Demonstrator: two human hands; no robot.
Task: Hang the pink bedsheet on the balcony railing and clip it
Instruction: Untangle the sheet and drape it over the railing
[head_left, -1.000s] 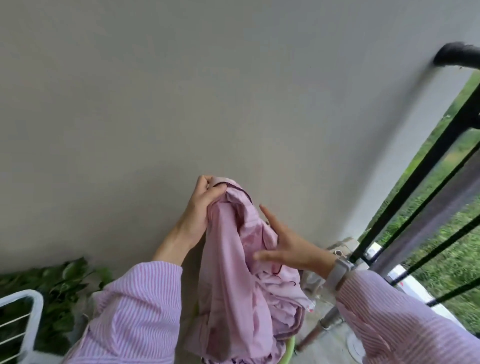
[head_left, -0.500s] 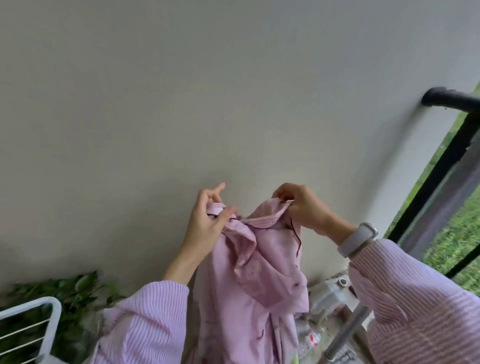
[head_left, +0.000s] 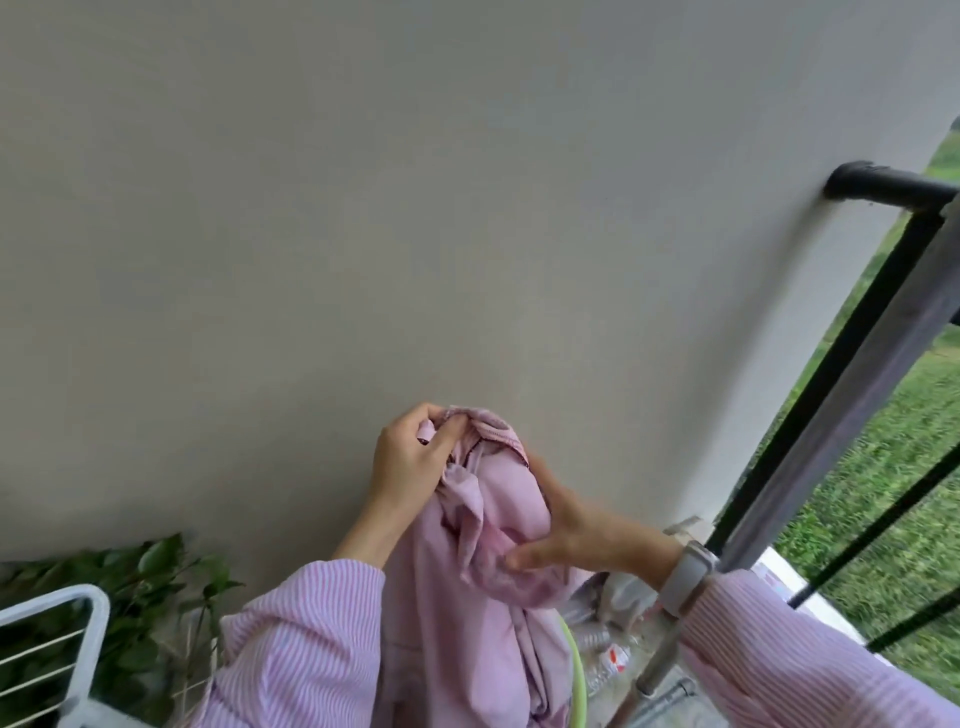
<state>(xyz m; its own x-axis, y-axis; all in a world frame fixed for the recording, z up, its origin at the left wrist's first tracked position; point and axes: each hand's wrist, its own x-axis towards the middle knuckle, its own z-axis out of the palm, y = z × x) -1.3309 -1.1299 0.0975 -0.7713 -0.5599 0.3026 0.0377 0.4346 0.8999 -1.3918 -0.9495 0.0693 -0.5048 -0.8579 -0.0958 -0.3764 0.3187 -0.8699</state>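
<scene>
The pink bedsheet (head_left: 470, 587) hangs bunched in front of me, raised against the grey wall. My left hand (head_left: 408, 460) grips a gathered edge at its top, fingers curled round the hem. My right hand (head_left: 566, 530), with a pale watch on the wrist, cups the bundle from the right side; its thumb presses into the cloth while its fingers lie behind, hidden. The black balcony railing (head_left: 883, 182) runs off the wall at the upper right, well apart from the sheet. No clip is in view.
A grey cloth (head_left: 852, 389) hangs over the railing at the right, grass beyond. A white wire rack (head_left: 78, 639) and green leaves (head_left: 156, 587) sit at lower left. A green basket rim (head_left: 576, 675) and plastic bottles (head_left: 602, 649) lie on the floor below the sheet.
My right hand let go of the sheet's top edge and dropped to cup the bundle lower on its right side. My left hand keeps its grip at the top.
</scene>
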